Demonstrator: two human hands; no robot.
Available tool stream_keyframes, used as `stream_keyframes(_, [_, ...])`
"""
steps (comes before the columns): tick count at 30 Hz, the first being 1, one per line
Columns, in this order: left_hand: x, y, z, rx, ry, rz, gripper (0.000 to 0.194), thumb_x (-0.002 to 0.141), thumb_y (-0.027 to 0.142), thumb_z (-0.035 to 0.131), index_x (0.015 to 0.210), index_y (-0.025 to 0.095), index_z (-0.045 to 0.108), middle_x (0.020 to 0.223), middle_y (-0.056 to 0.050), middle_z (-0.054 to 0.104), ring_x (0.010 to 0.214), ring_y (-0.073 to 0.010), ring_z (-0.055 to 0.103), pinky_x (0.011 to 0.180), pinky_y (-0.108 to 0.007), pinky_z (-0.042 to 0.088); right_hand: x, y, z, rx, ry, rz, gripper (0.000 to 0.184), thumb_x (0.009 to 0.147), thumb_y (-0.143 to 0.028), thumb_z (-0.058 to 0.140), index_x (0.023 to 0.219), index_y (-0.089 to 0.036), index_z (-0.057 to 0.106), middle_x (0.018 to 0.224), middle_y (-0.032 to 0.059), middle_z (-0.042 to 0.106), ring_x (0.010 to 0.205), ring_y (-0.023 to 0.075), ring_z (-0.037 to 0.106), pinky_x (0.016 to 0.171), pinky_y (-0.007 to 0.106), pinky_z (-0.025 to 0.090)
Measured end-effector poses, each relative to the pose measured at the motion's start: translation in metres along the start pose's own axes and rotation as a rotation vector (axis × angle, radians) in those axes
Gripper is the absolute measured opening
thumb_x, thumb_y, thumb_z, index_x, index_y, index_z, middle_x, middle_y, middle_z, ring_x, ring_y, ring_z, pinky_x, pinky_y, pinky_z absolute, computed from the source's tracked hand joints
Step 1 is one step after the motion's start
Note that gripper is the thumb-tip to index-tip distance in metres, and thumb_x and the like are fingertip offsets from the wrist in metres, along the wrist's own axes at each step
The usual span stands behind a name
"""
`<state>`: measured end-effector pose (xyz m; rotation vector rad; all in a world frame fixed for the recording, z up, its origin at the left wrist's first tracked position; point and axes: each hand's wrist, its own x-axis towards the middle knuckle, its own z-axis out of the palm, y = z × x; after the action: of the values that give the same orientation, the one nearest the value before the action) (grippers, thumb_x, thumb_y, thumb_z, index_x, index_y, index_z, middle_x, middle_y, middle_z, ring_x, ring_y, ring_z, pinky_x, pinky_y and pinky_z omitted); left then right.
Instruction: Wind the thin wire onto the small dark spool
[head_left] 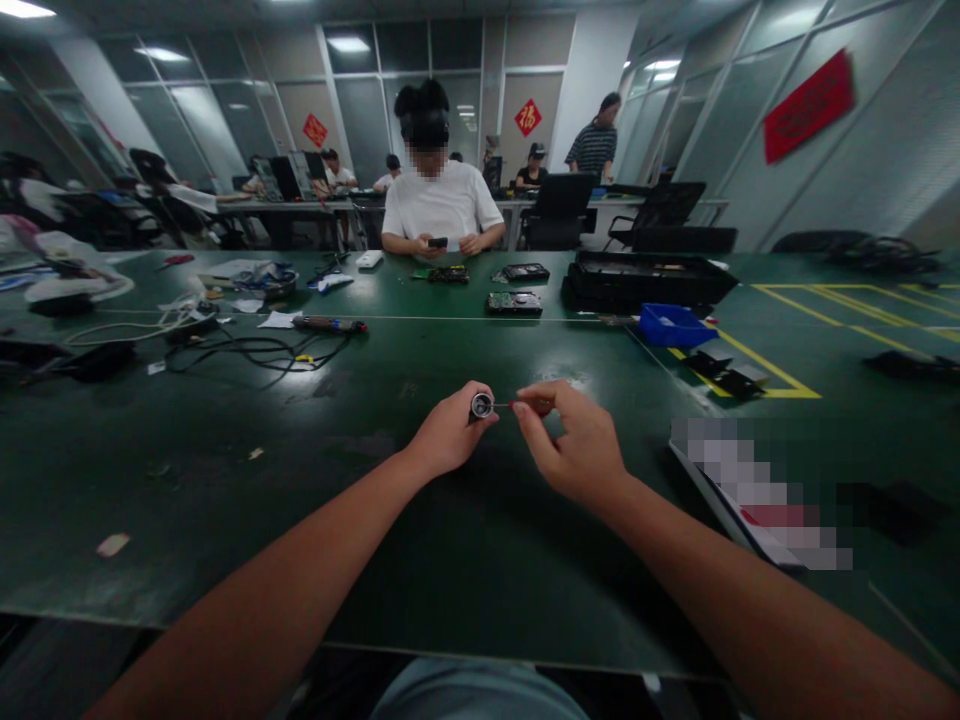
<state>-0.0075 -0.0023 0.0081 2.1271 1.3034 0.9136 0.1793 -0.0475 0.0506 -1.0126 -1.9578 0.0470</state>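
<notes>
A small dark cylinder with a silvery, round open end (481,406) is held above the middle of the desk (450,570), in front of the person's body. The left hand (446,435) is wrapped around it, with the open end turned towards the person. From the right comes a slim tool (503,404) with a reddish handle, its thin shaft pointing at the cylinder's end; whether the tip touches the rim or goes inside is too small to tell. The right hand (577,440) pinches the handle between thumb and forefinger, the other fingers curled.

To the right of the forearm lies a white flat item (757,500), its surface blurred out. Beyond the right hand are some black pieces (724,374) near yellow lines marked on the green top, and just behind them a blue bin (675,326). A long black tray (652,283) stands farther back. Straight ahead lie two drive-like units (514,302), one behind the other. On the left, dark cables (240,352) loop near a pen-shaped tool (328,325). Across the desk, a person in a white shirt (442,200) holds a small dark object (437,242).
</notes>
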Motion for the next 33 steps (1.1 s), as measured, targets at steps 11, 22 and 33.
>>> stream_keyframes(11, [0.000,0.000,0.000,0.002,0.005,0.009,0.017,0.090,0.028,0.057,0.106,0.023,0.054,0.093,-0.001,0.064,0.081,-0.0161,0.057,0.069,-0.028,0.040,0.000,0.001,0.007,0.325,0.046,0.270,0.019,0.095,-0.035,0.053,0.107,-0.022,0.059,0.090,0.0053,0.069,0.082,0.0200,0.067,0.074,0.036,0.052])
stream_keyframes(22, [-0.001,0.005,-0.004,0.036,-0.019,0.010,0.015,0.089,0.027,0.059,0.103,0.022,0.055,0.095,-0.001,0.065,0.084,-0.0173,0.059,0.072,-0.029,0.041,0.010,0.033,0.019,0.803,0.199,0.615,0.028,0.094,-0.048,0.050,0.090,-0.021,0.059,0.076,0.0006,0.061,0.065,0.0148,0.060,0.063,0.032,0.053])
stream_keyframes(33, [-0.001,0.005,-0.003,-0.016,-0.002,0.003,0.016,0.088,0.025,0.059,0.103,0.023,0.055,0.093,-0.001,0.065,0.083,-0.0166,0.059,0.073,-0.029,0.042,0.001,0.007,0.011,0.329,0.143,0.322,0.020,0.100,-0.038,0.045,0.102,-0.023,0.057,0.084,0.0022,0.067,0.075,0.0168,0.065,0.071,0.034,0.051])
